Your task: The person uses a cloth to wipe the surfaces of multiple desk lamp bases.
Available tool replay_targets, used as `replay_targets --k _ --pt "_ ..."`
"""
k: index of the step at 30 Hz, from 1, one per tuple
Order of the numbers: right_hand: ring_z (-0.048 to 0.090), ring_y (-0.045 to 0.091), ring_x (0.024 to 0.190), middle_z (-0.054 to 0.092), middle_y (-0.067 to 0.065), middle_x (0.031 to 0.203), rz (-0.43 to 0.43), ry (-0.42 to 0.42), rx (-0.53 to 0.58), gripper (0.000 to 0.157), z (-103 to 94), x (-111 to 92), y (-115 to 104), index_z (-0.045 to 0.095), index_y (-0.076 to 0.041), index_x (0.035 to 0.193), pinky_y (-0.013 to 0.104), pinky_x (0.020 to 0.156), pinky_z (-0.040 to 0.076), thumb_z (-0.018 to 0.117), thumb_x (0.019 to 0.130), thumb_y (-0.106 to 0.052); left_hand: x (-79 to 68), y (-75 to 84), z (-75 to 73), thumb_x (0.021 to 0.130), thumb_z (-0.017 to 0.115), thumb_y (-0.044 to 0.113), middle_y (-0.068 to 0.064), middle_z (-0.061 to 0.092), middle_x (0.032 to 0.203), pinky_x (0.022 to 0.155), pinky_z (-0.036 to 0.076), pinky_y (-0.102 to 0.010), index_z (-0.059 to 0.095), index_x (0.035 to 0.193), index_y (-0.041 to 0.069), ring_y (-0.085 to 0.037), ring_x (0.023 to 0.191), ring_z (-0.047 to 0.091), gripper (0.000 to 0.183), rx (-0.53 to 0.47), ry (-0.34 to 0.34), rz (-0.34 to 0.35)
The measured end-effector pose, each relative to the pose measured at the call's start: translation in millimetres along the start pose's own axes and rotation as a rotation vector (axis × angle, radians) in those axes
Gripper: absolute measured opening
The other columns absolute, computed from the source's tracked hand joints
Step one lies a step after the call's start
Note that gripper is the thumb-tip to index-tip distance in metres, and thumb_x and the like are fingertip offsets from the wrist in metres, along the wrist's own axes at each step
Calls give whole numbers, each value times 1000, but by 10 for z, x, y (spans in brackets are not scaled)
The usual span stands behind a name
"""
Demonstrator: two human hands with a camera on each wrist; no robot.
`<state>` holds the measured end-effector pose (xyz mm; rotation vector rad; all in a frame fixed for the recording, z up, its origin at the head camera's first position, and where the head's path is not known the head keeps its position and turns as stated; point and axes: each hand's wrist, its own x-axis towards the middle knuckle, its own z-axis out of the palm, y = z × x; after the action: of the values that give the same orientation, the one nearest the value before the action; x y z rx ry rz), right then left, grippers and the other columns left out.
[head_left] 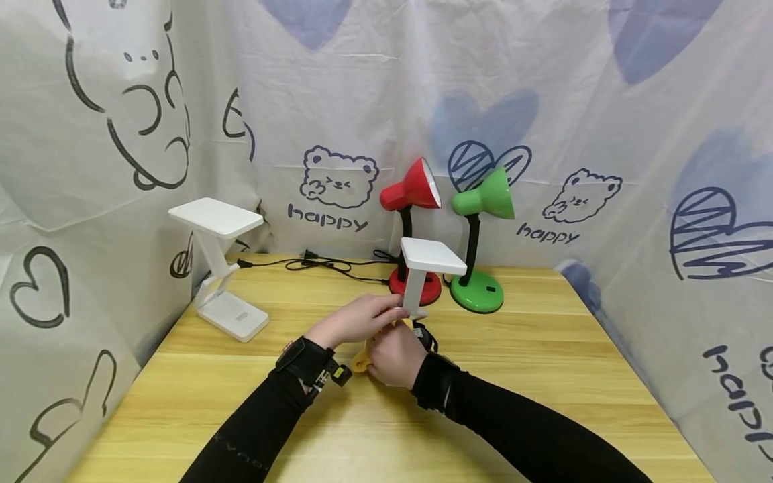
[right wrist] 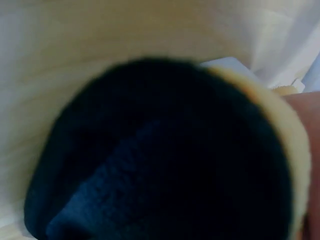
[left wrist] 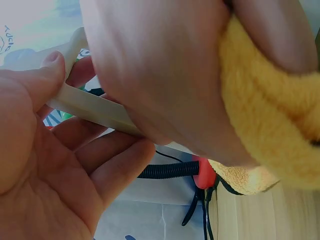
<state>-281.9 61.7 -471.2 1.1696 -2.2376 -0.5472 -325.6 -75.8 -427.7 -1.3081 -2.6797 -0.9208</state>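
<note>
My left hand (head_left: 353,323) grips the arm of a white folding desk lamp (head_left: 431,256), whose flat head points up and to the right. In the left wrist view, thumb and fingers lie round the pale lamp arm (left wrist: 95,107). My right hand (head_left: 395,355) holds a bunched yellow plush cloth (left wrist: 270,100) against the lower part of the lamp, close beside the left fingers. The cloth's dark side (right wrist: 165,150) fills most of the right wrist view, blurred, and a pale corner of the lamp base (right wrist: 232,65) shows behind it. Both hands hide most of the base.
A second white folding lamp (head_left: 232,322) stands at the left of the wooden table (head_left: 543,389). Behind my hands stand a red lamp (head_left: 417,188) and a green lamp (head_left: 477,292). Black cords (head_left: 314,261) lie along the back edge, before a printed curtain (head_left: 386,100).
</note>
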Motion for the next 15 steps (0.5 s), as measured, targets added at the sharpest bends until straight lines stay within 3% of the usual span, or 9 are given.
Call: replay_targets --k 6,11,15 --pt "55 20 81 60 0 77 18 -27 33 36 19 22 8 61 -17 61 41 70 41 53 77 -48 8 -8 -7 95 37 44 4 57 82 61 41 -29 54 98 22 -7 70 50 28 -18 -7 -15" --pt "56 18 73 58 0 78 27 -23 28 34 -26 11 11 59 -18 62 35 53 43 55 76 -48 9 -13 -8 95 37 46 3 59 84 63 43 -29 54 99 24 -7 71 52 28 -46 -18 -45" --pt "52 17 64 48 -2 63 22 -49 89 37 -104 -37 0 47 -20 53 32 42 38 57 75 -48 2 -17 -5 95 36 44 4 61 87 65 43 -28 53 99 26 -6 72 53 25 -45 -22 -37"
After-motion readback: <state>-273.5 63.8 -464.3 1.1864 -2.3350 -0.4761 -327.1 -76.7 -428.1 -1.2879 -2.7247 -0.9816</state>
